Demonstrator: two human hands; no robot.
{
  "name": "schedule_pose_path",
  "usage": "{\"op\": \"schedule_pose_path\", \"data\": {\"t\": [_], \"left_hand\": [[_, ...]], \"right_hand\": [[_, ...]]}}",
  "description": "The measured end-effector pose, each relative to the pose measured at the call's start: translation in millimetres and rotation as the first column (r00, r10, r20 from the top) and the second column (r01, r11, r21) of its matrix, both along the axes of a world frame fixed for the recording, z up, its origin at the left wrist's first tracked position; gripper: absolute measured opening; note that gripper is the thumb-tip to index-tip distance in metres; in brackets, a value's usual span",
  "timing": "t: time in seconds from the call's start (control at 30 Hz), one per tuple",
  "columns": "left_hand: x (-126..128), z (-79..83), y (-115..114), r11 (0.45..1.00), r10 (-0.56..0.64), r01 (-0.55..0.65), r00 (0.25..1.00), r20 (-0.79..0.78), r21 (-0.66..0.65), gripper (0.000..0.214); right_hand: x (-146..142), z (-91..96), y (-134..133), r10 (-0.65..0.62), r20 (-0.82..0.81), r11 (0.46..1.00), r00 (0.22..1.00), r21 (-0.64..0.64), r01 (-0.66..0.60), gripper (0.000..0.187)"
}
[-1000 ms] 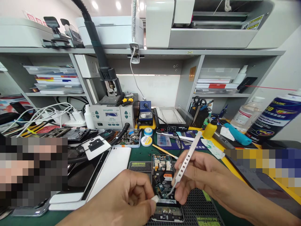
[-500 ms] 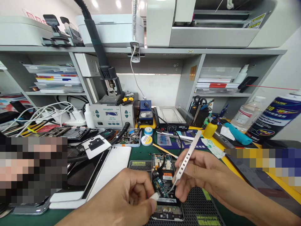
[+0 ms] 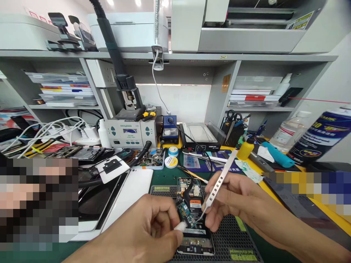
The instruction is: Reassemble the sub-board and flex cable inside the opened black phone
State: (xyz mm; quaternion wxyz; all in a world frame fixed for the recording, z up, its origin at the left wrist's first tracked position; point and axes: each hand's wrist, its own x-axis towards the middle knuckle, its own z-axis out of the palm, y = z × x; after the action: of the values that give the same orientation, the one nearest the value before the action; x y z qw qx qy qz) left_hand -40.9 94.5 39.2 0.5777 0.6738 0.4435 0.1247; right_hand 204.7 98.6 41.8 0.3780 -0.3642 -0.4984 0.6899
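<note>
An opened phone lies on a black anti-slip mat, its battery and upper circuitry exposed. Over the battery sits a small green circuit board, joined to the phone by a black flex cable. My left hand pinches a white plug-like piece against the board's lower end; the fingers partly cover it. In my right hand is a pair of pale metal tweezers with a row of square holes. Their tips point down at the board's lower right edge and seem to touch it.
The black mat lies on a green work surface. Behind stand a hot-air station, two small round tins and a yellow bottle. White panels lie to the left. A large spray can stands at right.
Both hands hold nearly the same pose on the plug-like piece and the tweezers. The view has shifted very slightly; the board and tweezer tips have barely moved.
</note>
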Motion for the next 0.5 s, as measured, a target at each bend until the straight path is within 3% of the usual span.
{"op": "schedule_pose_path", "data": {"t": [0.5], "left_hand": [[3.3, -4.2, -2.8, 0.999, 0.035, -0.035, 0.999, 0.025, -0.017, 0.017]], "right_hand": [[-0.9, 0.4, -1.1, -0.031, 0.014, 1.000, 0.999, 0.000, 0.031, 0.018]]}}
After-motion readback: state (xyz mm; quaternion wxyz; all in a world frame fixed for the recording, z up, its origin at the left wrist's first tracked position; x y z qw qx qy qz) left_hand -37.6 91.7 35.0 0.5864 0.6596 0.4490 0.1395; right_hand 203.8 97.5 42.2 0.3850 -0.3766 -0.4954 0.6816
